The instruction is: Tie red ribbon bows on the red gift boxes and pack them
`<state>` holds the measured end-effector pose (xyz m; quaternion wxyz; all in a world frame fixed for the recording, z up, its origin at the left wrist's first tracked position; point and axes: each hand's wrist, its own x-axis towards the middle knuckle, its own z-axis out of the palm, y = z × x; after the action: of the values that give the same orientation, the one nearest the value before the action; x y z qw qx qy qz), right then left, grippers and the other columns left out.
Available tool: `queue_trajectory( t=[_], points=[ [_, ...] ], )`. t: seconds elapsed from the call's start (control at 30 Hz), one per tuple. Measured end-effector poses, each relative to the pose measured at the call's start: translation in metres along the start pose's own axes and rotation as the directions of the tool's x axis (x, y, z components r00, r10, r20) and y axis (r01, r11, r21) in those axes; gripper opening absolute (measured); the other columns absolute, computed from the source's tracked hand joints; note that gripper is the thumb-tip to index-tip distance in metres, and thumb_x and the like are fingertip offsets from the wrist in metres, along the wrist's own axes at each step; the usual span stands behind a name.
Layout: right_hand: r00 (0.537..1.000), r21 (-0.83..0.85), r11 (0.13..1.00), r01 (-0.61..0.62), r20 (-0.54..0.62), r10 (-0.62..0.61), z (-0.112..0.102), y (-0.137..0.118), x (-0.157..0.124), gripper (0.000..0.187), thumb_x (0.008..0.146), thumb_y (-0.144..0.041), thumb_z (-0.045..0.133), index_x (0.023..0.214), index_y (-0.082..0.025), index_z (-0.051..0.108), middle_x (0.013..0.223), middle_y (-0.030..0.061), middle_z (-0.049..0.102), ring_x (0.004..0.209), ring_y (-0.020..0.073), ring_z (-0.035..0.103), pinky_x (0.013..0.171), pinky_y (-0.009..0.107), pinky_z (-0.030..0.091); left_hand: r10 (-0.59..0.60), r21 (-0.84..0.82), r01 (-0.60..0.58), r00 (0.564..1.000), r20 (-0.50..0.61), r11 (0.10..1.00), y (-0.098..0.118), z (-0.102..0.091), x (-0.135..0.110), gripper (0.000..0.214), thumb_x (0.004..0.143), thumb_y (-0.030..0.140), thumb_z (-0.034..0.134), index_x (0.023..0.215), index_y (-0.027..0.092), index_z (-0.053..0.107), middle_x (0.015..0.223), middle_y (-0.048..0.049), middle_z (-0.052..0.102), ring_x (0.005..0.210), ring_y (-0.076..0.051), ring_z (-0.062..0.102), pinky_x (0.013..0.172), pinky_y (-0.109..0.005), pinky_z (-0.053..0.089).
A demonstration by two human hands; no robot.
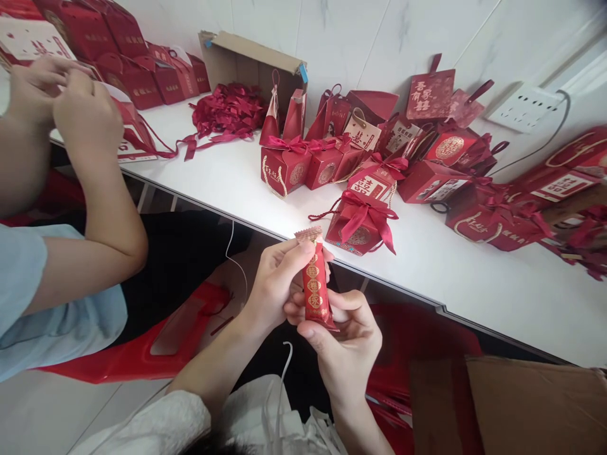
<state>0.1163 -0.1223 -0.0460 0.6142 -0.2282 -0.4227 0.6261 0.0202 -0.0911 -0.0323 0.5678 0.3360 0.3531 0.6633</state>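
Note:
A slim red snack packet [315, 287] with gold round emblems and crimped ends is held upright in front of the table edge. My left hand [275, 278] pinches it near the top, thumb across the upper crimp. At its lower end, the fingers of my right hand [348, 341] close around the bottom corner. Just beyond, on the white table [227, 170], stands a red gift box [358, 227] tied with a ribbon bow. What is inside the packet is hidden by its wrapper.
Several red gift boxes [284, 167] line the table by the wall. A ribbon heap [230, 110] lies before a cardboard box [251, 57]. At left, a co-worker's hands [88, 107] work near a box. A power strip [526, 104] is on the wall; cardboard [535, 404] sits lower right.

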Motion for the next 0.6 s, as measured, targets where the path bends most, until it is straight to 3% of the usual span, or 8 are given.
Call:
queue_trajectory(
  t=[0.5,0.6],
  points=[
    [0.999,-0.071,0.997,0.037,-0.017,-0.038,0.0025,-0.0018,-0.0078,0.025,0.069,-0.011,0.076,0.086,-0.021,0.061,0.082,0.0009,0.075,0.072,0.0204,0.072,0.067,0.03,0.062,-0.016,-0.012,0.017,0.999,0.049,1.0,0.0052,0.0023,-0.0059,0.033,0.079,0.045,0.054,0.068,0.015,0.063,0.058,-0.0011,0.056,0.044,-0.009,0.048,0.042,-0.022,0.038],
    [0.994,-0.16,0.984,0.076,-0.06,-0.086,0.0017,0.0009,-0.0086,0.025,0.067,-0.012,0.078,0.084,-0.021,0.062,0.078,0.0002,0.075,0.068,0.0193,0.072,0.064,0.028,0.062,-0.02,0.014,0.019,0.994,0.104,1.0,0.0035,-0.0019,-0.0056,0.038,0.08,0.05,0.052,0.075,0.015,0.065,0.062,-0.0028,0.058,0.041,-0.009,0.047,0.039,-0.021,0.036]
  ],
)
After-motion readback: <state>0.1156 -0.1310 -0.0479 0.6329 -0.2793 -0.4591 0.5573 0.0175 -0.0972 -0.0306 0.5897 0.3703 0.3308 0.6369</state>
